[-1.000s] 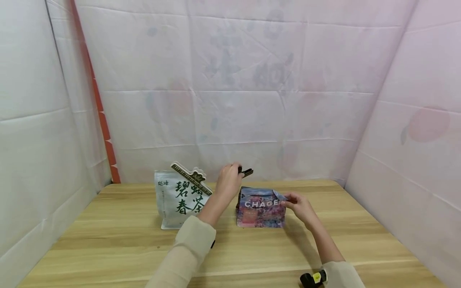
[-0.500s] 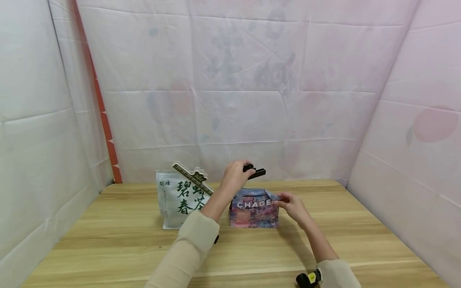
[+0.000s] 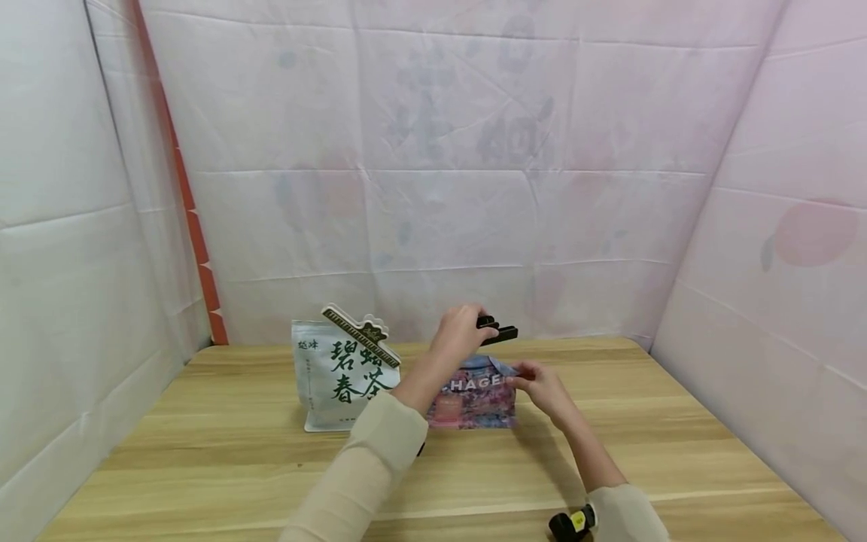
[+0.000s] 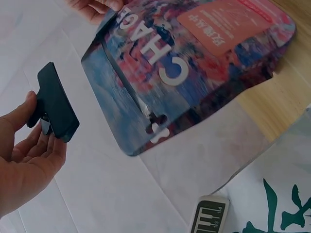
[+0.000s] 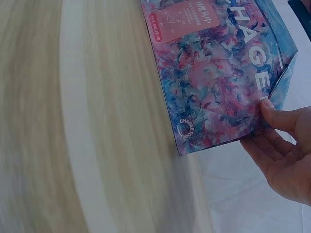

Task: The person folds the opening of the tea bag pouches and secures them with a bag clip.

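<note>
My left hand [image 3: 460,331] pinches a black clip [image 4: 57,103] between thumb and fingers, above the colourful pouch and apart from it in the left wrist view. The blue and pink pouch [image 3: 477,403], printed CHAGEE, stands on the table with its top corner folded over. At its upper right edge my right hand [image 3: 539,389] grips it, thumb in front and fingers behind in the right wrist view. To the left stands a white pouch [image 3: 321,384] with green characters. A clip with ruler-like markings [image 3: 362,333] sits aslant on that pouch's upper right corner.
The wooden table [image 3: 223,467] carries both pouches. White cloth walls [image 3: 433,188] enclose it at the back and sides. A black device with a yellow label [image 3: 572,522] is at the right sleeve. My left forearm covers part of both pouches.
My left hand and the black clip have moved right over the colourful pouch. The pouch has shifted left, with my right hand still on its edge. The white pouch has stayed put.
</note>
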### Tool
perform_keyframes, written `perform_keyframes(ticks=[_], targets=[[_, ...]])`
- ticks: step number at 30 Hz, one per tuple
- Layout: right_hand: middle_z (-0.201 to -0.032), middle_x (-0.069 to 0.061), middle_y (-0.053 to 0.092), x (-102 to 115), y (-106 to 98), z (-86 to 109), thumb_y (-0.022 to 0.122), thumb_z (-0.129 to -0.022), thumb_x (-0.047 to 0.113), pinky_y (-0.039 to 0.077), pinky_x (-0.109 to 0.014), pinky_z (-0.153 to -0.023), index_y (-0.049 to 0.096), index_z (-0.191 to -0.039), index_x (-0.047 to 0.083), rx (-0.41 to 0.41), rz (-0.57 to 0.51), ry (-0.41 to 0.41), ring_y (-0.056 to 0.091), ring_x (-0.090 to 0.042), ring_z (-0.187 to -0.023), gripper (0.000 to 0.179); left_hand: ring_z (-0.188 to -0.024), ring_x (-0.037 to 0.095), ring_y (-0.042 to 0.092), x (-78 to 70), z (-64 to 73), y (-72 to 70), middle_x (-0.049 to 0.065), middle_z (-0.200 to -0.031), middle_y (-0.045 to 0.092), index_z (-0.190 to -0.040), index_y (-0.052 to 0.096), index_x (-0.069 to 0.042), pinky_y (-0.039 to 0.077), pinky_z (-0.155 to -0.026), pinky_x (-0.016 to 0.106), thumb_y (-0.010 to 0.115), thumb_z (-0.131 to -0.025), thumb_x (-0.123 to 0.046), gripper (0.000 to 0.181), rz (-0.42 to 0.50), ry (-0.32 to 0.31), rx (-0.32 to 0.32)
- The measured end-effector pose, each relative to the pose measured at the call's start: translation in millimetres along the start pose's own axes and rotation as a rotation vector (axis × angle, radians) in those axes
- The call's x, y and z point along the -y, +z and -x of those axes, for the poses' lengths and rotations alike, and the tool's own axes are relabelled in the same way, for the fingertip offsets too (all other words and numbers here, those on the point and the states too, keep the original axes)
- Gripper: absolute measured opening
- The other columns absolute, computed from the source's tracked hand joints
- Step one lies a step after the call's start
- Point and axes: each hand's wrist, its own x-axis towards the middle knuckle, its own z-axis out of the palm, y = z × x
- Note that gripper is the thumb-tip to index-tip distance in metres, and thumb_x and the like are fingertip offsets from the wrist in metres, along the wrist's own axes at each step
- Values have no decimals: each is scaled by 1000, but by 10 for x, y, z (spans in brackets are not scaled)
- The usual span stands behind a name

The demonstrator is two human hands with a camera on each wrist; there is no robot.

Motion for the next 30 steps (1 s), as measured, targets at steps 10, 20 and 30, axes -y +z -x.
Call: perform_keyframes(ticks=[10, 20, 30], targets=[[-91, -11, 62, 19, 80, -14, 57, -87, -3, 45, -49, -82, 61, -101, -7, 5, -16, -25, 57, -22, -85, 15, -70, 13, 52, -32, 10, 35, 2, -89, 61, -102, 65, -9, 41, -57, 23, 59, -90, -28, 24, 49, 8, 41], [-90, -10, 62, 5, 111, -5, 58, -87, -2, 45, -49, -79, 61, -101, -6, 1, -14, -18, 58, -23, -84, 15, -71, 13, 54, -1, 41, 77, 2, -92, 62, -107, 64, -9, 43, -61, 25, 63, -88, -24, 24, 78, -3, 33], [-88, -8, 62, 22, 116, -2, 59, -87, 0, 45, -48, -76, 63, -101, -4, 2, 13, -29, 58, -22, -82, 15, -79, 15, 61, -19, 42, 71, 2, -96, 67, -106, 70, -10, 47, -61, 23, 67, -85, -23, 25, 28, 21, 67]])
